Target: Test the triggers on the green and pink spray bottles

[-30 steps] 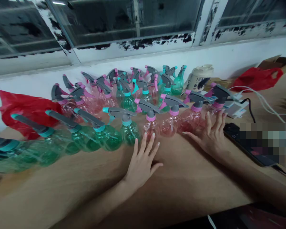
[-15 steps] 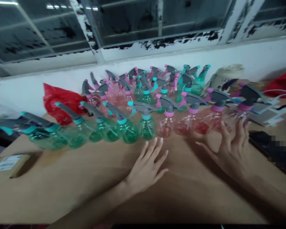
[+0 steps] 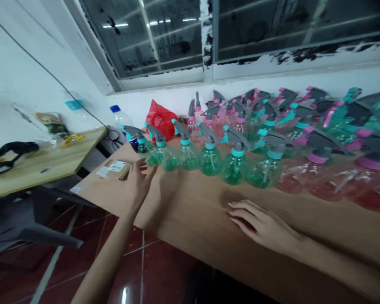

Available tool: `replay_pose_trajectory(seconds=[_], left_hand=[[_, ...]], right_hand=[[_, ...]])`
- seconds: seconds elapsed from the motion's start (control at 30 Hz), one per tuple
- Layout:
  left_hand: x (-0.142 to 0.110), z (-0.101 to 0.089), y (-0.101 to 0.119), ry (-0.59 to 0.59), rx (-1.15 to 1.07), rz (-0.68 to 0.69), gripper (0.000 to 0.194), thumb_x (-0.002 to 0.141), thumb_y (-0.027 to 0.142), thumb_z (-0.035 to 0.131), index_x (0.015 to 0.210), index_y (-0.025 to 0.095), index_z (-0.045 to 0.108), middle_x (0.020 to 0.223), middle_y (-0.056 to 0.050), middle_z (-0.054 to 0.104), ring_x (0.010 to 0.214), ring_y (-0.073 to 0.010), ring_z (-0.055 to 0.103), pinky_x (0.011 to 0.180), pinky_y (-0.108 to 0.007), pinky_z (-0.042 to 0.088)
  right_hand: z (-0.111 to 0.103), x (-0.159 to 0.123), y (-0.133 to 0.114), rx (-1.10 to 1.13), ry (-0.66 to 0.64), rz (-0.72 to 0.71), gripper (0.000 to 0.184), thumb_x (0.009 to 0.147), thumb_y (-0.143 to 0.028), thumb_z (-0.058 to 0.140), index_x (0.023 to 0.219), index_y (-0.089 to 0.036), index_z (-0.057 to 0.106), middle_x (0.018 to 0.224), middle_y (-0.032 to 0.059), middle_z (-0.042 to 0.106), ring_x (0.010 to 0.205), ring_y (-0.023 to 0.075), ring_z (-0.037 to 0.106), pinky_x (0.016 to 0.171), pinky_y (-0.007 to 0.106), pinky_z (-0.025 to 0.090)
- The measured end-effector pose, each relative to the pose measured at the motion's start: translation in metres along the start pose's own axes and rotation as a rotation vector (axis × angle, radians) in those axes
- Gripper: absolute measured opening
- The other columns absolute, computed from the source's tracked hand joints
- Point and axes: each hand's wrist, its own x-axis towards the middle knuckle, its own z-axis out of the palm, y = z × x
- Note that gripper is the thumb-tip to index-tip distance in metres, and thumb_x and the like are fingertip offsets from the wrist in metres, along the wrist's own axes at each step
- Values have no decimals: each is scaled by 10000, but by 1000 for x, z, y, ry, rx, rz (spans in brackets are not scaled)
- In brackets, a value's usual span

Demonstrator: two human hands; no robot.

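My left hand (image 3: 140,180) is raised by the left end of the front row, thumb and fingers apart with nothing in them. Close to its fingertips stands the end green spray bottle (image 3: 152,157), and a small cardboard box (image 3: 124,171) lies just behind the hand. My right hand (image 3: 260,221) hovers low over the brown table (image 3: 190,202), empty, its fingers loosely bent and apart. In front of it stand another green spray bottle (image 3: 235,169) and a pink spray bottle (image 3: 294,175). The front row runs from green bottles on the left to pink on the right.
Behind the front row, more pink and green spray bottles crowd against the wall, beside a red plastic bag (image 3: 161,120). A clear bottle with a blue cap (image 3: 115,109) stands at the back. On the left is another table (image 3: 50,169) holding black headphones (image 3: 14,152).
My view has swung left, bringing the other table and floor into sight. The left hand has moved to the row's left end; the right hand has left the pink bottle at the right.
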Motion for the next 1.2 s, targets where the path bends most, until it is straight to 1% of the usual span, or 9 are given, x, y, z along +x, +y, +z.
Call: replay_pose_trajectory(seconds=[0.1, 0.17, 0.27, 0.4, 0.5, 0.6, 0.77, 0.97, 1.2], left_hand=[[12, 6, -7, -12, 94, -52, 581, 777, 513, 635, 1190, 127, 504, 1014, -118, 555, 828, -249, 644, 720, -383, 531], [14, 12, 1, -26, 161, -69, 678, 727, 552, 678, 1231, 134, 501, 1082, -147, 529, 900, -296, 631, 767, -417, 510], [18, 21, 16, -37, 236, -89, 747, 726, 595, 664, 1290, 148, 465, 1175, -176, 497, 1064, -353, 563, 841, -435, 472], [24, 28, 27, -66, 295, -135, 691, 747, 644, 612, 1240, 169, 518, 1176, -174, 513, 1050, -356, 575, 815, -420, 481], [27, 31, 29, -74, 314, -144, 662, 749, 649, 606, 1202, 169, 549, 1157, -173, 519, 1034, -347, 583, 803, -410, 488], [27, 27, 28, -70, 315, -131, 644, 750, 652, 599, 1171, 166, 569, 1148, -177, 515, 1039, -353, 577, 794, -420, 491], [15, 11, 27, -88, 312, -105, 594, 746, 640, 603, 1091, 156, 609, 1116, -178, 517, 1007, -386, 579, 757, -478, 494], [-17, -13, 32, -145, 244, -35, 576, 728, 601, 660, 1063, 137, 594, 1105, -159, 519, 1036, -347, 570, 849, -458, 469], [-76, -41, 51, -324, 87, 66, 548, 768, 596, 623, 1130, 202, 501, 1144, -87, 561, 966, -269, 625, 800, -397, 521]], right_hand=[[22, 41, -1, 102, -58, 60, 208, 893, -219, 480, 1061, -203, 603, 1081, 79, 662, 1007, 239, 629, 845, 422, 541], [33, 67, -1, 127, -57, 99, 284, 897, -259, 481, 1158, -190, 568, 1093, 97, 656, 969, 254, 645, 804, 435, 553], [45, 100, 0, 204, -73, 111, 345, 896, -289, 491, 1225, -202, 544, 1152, 91, 646, 1035, 256, 621, 872, 443, 525], [59, 139, 0, 355, -144, 98, 435, 880, -291, 525, 1311, -244, 492, 1292, 64, 586, 1156, 242, 562, 982, 442, 463], [69, 163, 3, 487, -192, 129, 515, 867, -307, 549, 1364, -252, 429, 1368, 69, 518, 1153, 232, 572, 949, 423, 499], [77, 180, 10, 609, -223, 188, 573, 855, -318, 577, 1385, -191, 401, 1316, 135, 557, 1125, 226, 594, 910, 386, 527], [78, 189, 24, 741, -256, 279, 665, 809, -354, 645, 1398, -201, 376, 1267, 157, 588, 1059, 231, 631, 917, 419, 512], [72, 188, 27, 832, -316, 317, 698, 753, -359, 703, 1362, -137, 442, 1218, 185, 617, 1032, 279, 639, 933, 454, 486], [28, 138, 27, 968, -499, 303, 495, 765, -356, 685, 1232, -230, 580, 1154, 61, 679, 1075, 221, 624, 970, 419, 454]])
